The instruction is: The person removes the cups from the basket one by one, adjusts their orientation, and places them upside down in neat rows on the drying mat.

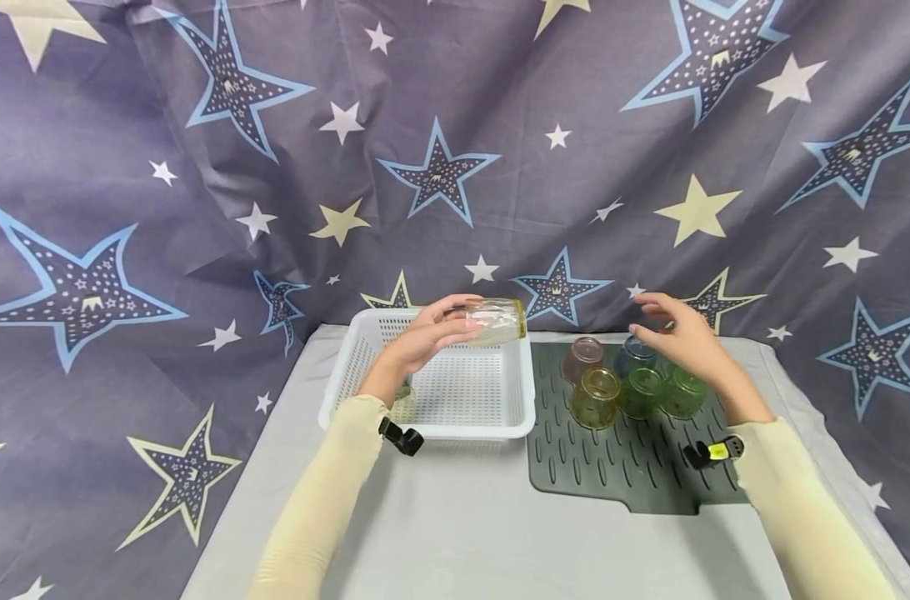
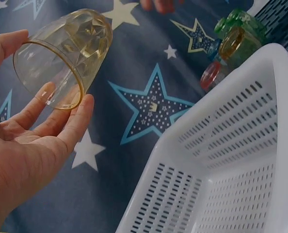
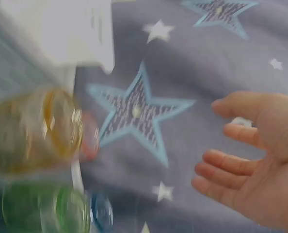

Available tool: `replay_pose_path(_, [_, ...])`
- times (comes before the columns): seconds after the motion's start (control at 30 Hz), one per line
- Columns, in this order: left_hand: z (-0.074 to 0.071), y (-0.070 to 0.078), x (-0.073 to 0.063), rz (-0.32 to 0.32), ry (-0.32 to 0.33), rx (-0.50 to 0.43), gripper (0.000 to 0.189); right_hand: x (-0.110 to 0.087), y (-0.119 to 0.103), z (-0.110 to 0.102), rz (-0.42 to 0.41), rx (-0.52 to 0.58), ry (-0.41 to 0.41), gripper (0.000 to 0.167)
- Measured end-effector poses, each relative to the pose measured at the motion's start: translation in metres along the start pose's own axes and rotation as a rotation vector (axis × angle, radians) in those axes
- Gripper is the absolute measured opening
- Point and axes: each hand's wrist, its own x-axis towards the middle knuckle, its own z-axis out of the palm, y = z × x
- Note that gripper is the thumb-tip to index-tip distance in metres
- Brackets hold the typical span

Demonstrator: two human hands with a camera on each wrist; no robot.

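Observation:
My left hand [image 1: 425, 335] holds a clear, yellow-tinted drinking glass [image 1: 497, 322] by its rim end, above the white basket. The glass lies on its side in the air, its base towards the right. In the left wrist view the thumb and fingers grip the rim of this faceted glass [image 2: 86, 41]. My right hand [image 1: 683, 337] hovers over the glasses on the dark mat, fingers apart and loosely bent, holding nothing. Below it stand upside-down glasses: a pink one [image 1: 584, 355], an amber one [image 1: 596, 400], a blue one [image 1: 633, 354] and green ones [image 1: 642, 393].
The white perforated basket [image 1: 443, 432] stands left of the dark grey draining mat [image 1: 575, 475] on a pale-covered table [image 1: 485, 525]. Another pale yellowish glass [image 1: 404, 407] sits in the basket's left front, partly behind my left wrist. A star-patterned curtain [image 1: 440, 83] hangs behind.

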Motion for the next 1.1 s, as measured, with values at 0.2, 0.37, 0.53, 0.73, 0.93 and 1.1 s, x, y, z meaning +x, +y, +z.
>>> replay_pose_path(0.2, [0.013,0.001,0.004,0.008,-0.042,-0.002,0.054,0.005,-0.029,0.011,-0.022,0.249,-0.016,0.054])
replay_pose_path(0.37, [0.024,0.002,0.009,0.026,-0.075,0.018,0.052,0.011,-0.041,0.022,-0.05,0.372,-0.05,0.054])
replay_pose_path(0.53, [0.034,0.003,0.014,0.044,-0.107,0.037,0.053,0.015,-0.05,0.032,-0.111,0.47,-0.096,0.057])
replay_pose_path(0.73, [0.042,0.006,0.018,0.077,-0.135,0.045,0.055,0.017,-0.061,0.043,-0.146,0.578,-0.154,0.062])
replay_pose_path(0.93, [0.049,0.008,0.019,0.111,-0.133,0.075,0.058,0.02,-0.069,0.052,-0.133,0.666,-0.2,0.064])
replay_pose_path(1.1, [0.053,0.009,0.02,0.116,-0.126,0.088,0.061,0.022,-0.073,0.057,-0.106,0.692,-0.217,0.063])
